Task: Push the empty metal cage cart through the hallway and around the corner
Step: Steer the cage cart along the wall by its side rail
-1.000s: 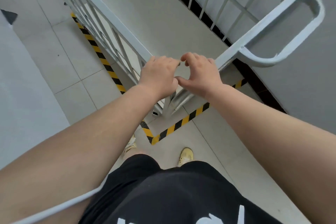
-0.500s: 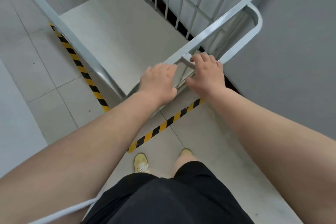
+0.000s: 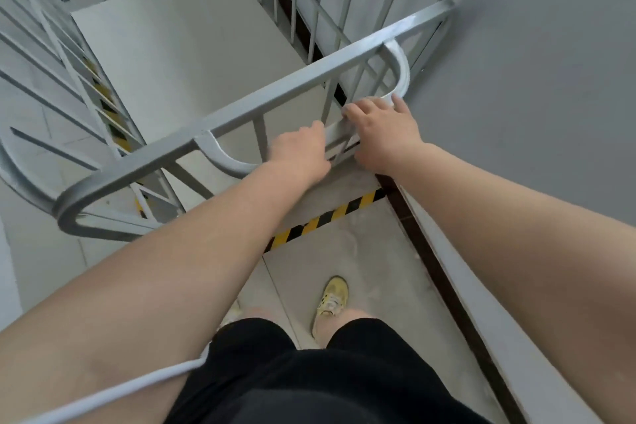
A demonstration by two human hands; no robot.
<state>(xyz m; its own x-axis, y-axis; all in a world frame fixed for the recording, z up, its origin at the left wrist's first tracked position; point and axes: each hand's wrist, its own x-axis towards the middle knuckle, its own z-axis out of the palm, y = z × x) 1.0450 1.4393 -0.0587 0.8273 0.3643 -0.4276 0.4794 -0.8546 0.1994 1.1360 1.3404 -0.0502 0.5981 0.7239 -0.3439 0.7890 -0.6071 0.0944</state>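
Cage cart (image 3: 213,55): grey metal, barred sides, flat pale floor panel with no load on it. It fills the far and left part of the view, with its right side close beside the grey wall (image 3: 550,79). Top rail of the near end runs diagonally from near left to far right. A curved push handle (image 3: 401,69) loops off that rail toward the person.

Left hand (image 3: 299,155): on the handle's near bar, palm down, fingers curled over the bar and closed around it. Fingertips are hidden behind the bar, so the wrap underneath is not visible.

Right hand (image 3: 382,131): just right of the left hand, apart from it by a narrow gap. It lies on the same bar near the handle's right bend. Fingers are spread a little and draped over the metal, with the thumb pointing left. Whether this is a full grip or only a press, I cannot tell.

Both forearms are bare and extended forward.

Floor (image 3: 361,258): pale tile. A yellow-and-black hazard stripe (image 3: 327,217) crosses it between the person and the cart; another length shows through the left bars. A dark skirting strip (image 3: 444,272) follows the base of the wall.

Person: black shorts (image 3: 309,375), one yellow shoe (image 3: 332,296) forward on the tile. A white cable (image 3: 113,389) crosses under the left forearm at near left.
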